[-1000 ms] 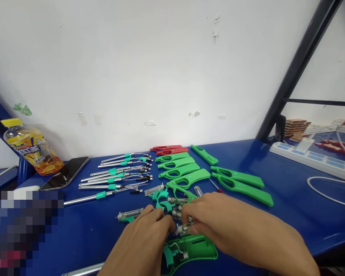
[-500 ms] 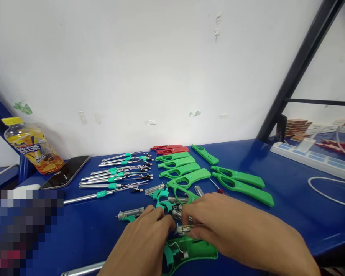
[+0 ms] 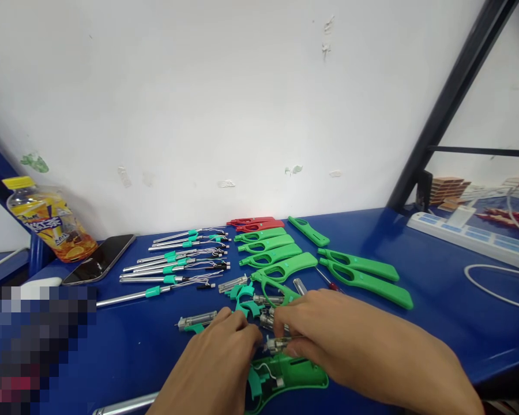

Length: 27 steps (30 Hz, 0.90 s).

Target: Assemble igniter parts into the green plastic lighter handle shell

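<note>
My right hand [image 3: 328,331] pinches a small clear metal-capped lighter part [image 3: 275,344] between thumb and fingers. My left hand [image 3: 218,360] meets it from the left, fingertips on the same part. Both hover just above an open green lighter shell [image 3: 292,377] with a teal trigger and white wire inside. More small clear parts and teal triggers [image 3: 246,300] lie just beyond my fingers.
On the blue table [image 3: 415,323]: green handle shells [image 3: 277,256], two red ones [image 3: 257,223], metal tubes with teal collars [image 3: 173,268], a phone [image 3: 99,266], a drink bottle [image 3: 47,222], a white power strip [image 3: 471,241] and cable. A black frame post [image 3: 450,104] rises at right.
Almost nothing has changed; both hands stay pinched together over the green shell, with only tiny finger shifts.
</note>
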Available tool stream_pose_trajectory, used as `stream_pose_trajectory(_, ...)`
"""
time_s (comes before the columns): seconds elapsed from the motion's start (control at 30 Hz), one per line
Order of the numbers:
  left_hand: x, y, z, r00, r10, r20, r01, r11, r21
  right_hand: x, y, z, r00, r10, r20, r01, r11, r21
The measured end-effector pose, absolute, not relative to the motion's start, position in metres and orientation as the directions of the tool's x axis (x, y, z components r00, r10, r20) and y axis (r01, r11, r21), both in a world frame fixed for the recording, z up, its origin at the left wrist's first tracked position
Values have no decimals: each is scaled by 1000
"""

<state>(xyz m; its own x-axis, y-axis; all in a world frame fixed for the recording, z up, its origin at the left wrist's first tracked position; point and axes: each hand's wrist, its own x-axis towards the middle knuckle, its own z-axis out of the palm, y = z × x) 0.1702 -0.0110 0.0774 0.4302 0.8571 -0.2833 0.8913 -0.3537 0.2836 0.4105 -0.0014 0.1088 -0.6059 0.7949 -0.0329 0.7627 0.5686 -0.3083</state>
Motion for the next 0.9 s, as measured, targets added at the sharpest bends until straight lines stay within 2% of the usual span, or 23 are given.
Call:
stream_pose_trajectory(0.13,163,-13,72,465,859,-216,866,-390,313,410,-2,105,-615,789,6,752,588,-297)
stream_pose_trajectory(0.3,163,-13,74,464,857,-225,872,-396,288,412,-4,109,-623,782,-8,749,594,-294)
stream_pose_trajectory(0.5,174,-11,85,453,841,-297,888,-393,240,411,-3,118,-608,779,-153,782,554,-286)
stream_pose_trajectory(0.9,186,-10,99,418,820,-391,908,-371,193,407,-2,117,-645,746,-169,759,599,-253)
